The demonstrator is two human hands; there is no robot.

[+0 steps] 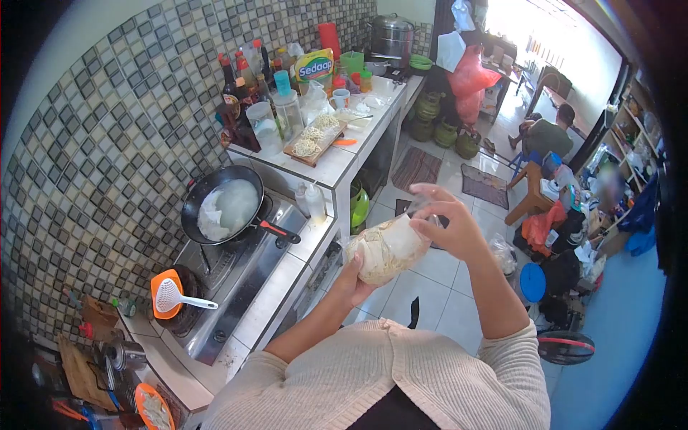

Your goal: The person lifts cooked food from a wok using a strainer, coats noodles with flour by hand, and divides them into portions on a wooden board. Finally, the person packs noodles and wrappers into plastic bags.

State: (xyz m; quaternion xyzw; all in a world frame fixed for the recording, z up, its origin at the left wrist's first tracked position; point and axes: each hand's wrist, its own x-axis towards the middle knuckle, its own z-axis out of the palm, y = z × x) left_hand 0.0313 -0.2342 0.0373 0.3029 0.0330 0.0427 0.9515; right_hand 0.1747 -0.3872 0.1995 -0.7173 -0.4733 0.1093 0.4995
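A clear plastic bag (387, 252) filled with pale, noodle-like food is held in front of my chest, tilted up to the right. My left hand (350, 283) is closed around its lower left side. At the bag's upper right end, my right hand (450, 223) has curled fingers on the thin plastic. To the left, a black wok (188, 222) with whitish, cloudy liquid and a pale piece in it sits on the stove (240, 287). A white slotted ladle (172, 295) rests on an orange dish (166, 278) by the other burner.
The tiled counter (344, 168) holds a wooden board (304, 159) with noodle portions, bottles, jars and a Sedaap box (314, 66). A large steamer pot (392, 36) stands at the back. Green gas cylinders (444, 135), a wooden stool (527, 186) and a seated person (548, 132) are beyond.
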